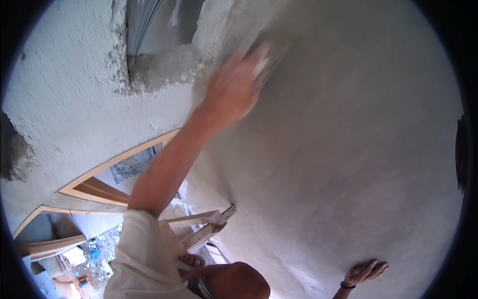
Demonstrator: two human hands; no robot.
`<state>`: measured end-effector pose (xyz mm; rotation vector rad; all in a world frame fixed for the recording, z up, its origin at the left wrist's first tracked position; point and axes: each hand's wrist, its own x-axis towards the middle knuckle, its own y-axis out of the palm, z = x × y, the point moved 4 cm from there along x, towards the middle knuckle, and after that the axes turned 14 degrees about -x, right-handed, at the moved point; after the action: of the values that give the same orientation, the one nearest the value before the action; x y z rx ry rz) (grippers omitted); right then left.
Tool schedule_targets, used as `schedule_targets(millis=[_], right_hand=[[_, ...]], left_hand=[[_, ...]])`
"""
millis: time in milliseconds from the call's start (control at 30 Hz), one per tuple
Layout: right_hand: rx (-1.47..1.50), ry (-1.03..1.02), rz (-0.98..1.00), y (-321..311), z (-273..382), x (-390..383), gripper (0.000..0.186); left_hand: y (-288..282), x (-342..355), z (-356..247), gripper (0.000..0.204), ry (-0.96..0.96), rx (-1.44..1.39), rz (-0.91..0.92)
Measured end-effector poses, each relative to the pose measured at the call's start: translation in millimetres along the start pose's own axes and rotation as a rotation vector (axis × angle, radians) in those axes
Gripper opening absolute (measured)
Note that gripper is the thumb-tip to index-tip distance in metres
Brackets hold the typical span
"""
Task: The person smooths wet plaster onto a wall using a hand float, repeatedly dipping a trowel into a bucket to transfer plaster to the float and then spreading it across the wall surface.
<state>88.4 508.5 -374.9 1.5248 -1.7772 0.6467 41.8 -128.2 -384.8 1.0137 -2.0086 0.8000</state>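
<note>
My left arm, in a pale sleeve, stretches up across the view. At the upper middle, my left hand [231,87] is closed round the light handle of a plastering trowel [274,62]; motion smears both. The trowel's blade lies against the grey plastered wall [338,134], just beside a rough corner edge. Low on the right, my right hand [366,272] rests flat on the same wall, fingers spread and holding nothing. A dark band [347,285] circles its wrist.
Left of the corner, a rough white wall [64,94] has a broken opening [164,30] with cables inside. Wooden frames [94,199] border openings lower down. Below are a wooden ladder-like structure [199,219], a bare foot [191,260] and rubble-strewn floor [102,249].
</note>
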Motion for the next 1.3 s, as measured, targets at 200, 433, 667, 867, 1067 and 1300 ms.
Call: schedule_targets(millis=[200, 433, 667, 867, 1067, 1300], right_hand=[[0.113, -0.049, -0.011, -4.1, 13.3, 2.9, 0.044], [0.076, -0.103, -0.045, -7.6, 19.3, 9.4, 0.049], [0.045, -0.151, -0.056, -3.6, 25.8, 6.6, 0.052], [0.032, -0.176, -0.062, 0.3, 19.6, 1.9, 0.057], [0.038, -0.164, -0.044, 3.0, 17.7, -5.6, 0.059], [0.035, -0.170, 0.021, 8.7, 2.5, -19.4, 0.062]], left_hand=[[20.2, 74.8, -17.0, 0.045, 0.030, 0.037, -0.001], [40.1, -51.3, 60.1, 0.063, -0.299, 0.101, 0.202], [72.9, -166.6, 130.7, 0.064, -0.329, 0.060, 0.202], [90.9, -243.2, 164.8, 0.063, -0.445, 0.013, 0.233], [103.8, -318.0, 209.1, 0.062, -0.540, -0.078, 0.205], [118.7, -426.3, 265.8, 0.061, -0.851, -0.010, 0.342]])
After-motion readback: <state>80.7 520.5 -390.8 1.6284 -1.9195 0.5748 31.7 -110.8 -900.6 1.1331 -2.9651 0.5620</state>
